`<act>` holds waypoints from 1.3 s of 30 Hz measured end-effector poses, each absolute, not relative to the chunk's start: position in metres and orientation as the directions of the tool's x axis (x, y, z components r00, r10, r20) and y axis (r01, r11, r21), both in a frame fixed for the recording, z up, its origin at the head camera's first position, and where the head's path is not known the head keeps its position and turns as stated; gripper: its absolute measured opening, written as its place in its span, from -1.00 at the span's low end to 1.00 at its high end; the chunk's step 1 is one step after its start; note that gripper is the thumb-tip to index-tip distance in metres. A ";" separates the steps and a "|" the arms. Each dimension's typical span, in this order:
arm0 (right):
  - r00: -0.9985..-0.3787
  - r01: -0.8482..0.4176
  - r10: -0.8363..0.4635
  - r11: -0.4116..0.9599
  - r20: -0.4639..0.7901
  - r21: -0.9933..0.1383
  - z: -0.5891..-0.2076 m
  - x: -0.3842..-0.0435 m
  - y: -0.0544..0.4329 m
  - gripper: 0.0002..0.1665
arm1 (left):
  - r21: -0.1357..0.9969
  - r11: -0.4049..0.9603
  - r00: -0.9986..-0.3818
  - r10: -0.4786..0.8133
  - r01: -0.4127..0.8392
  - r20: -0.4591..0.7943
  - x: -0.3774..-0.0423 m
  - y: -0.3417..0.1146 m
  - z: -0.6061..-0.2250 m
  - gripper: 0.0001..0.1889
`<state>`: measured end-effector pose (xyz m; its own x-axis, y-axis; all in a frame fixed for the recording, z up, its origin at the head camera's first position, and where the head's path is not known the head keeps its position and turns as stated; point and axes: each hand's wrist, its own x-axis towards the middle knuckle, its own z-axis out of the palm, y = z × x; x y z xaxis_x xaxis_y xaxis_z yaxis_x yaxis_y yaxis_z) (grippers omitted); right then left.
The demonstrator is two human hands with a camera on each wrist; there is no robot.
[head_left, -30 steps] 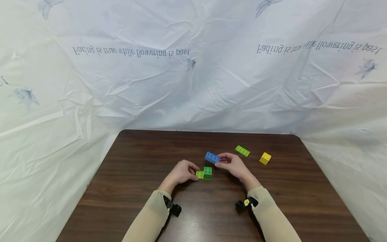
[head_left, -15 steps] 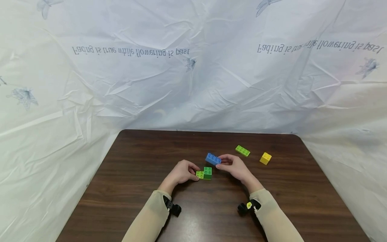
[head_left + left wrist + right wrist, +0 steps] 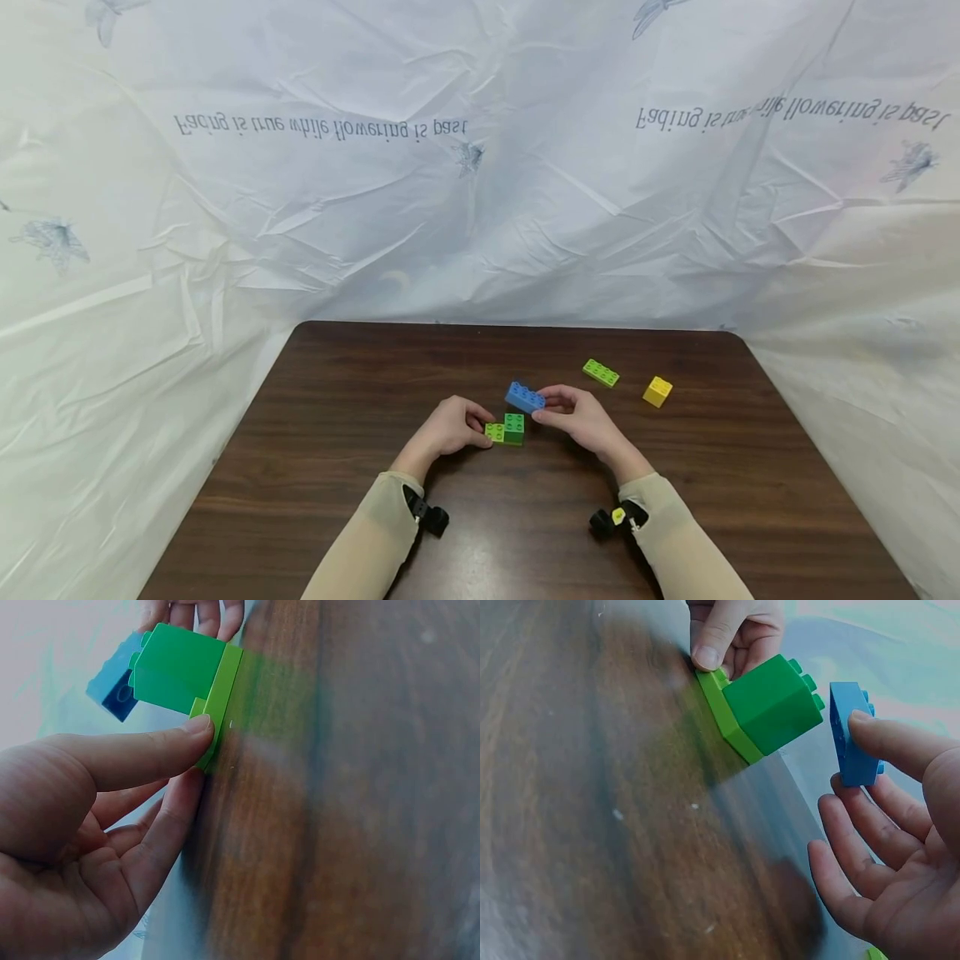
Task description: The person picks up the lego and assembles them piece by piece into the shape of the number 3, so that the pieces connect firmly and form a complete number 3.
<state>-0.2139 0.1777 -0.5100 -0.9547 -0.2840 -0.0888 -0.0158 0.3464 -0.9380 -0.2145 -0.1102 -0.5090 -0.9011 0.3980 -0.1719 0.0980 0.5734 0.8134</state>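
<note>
White printed sheeting [image 3: 480, 225] out back, then a dark wood table [image 3: 360, 358]. Right hand [image 3: 585, 418] pinches a blue brick [image 3: 524, 397] up off it, while the left hand [image 3: 448, 427] pinches a lime plate [image 3: 494, 432] with a green brick [image 3: 513, 427] on top. Looks like the lining-up step tbh; next move probably calls for careful aim.

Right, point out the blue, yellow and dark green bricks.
Blue brick [image 3: 526, 396]: head view, studded top.
Yellow brick [image 3: 659, 387]: head view, studded top.
Dark green brick [image 3: 180, 669]: left wrist view, flat side.
</note>
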 end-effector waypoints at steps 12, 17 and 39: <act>-0.944 -0.060 -0.326 0.313 -0.048 -0.948 -0.511 -0.207 0.173 -0.47 | 0.807 0.581 -0.901 0.399 0.103 -0.172 -0.213 -0.109 -0.511 -0.69; -0.925 -0.127 -0.381 0.307 0.000 -0.943 -0.510 -0.206 0.167 -0.53 | 0.809 0.580 -0.902 0.395 0.098 -0.173 -0.214 -0.109 -0.510 -0.68; -0.896 -0.242 -0.440 0.354 0.067 -0.903 -0.514 -0.207 0.161 -0.57 | 0.821 0.565 -0.908 0.383 0.085 -0.169 -0.215 -0.109 -0.510 -0.64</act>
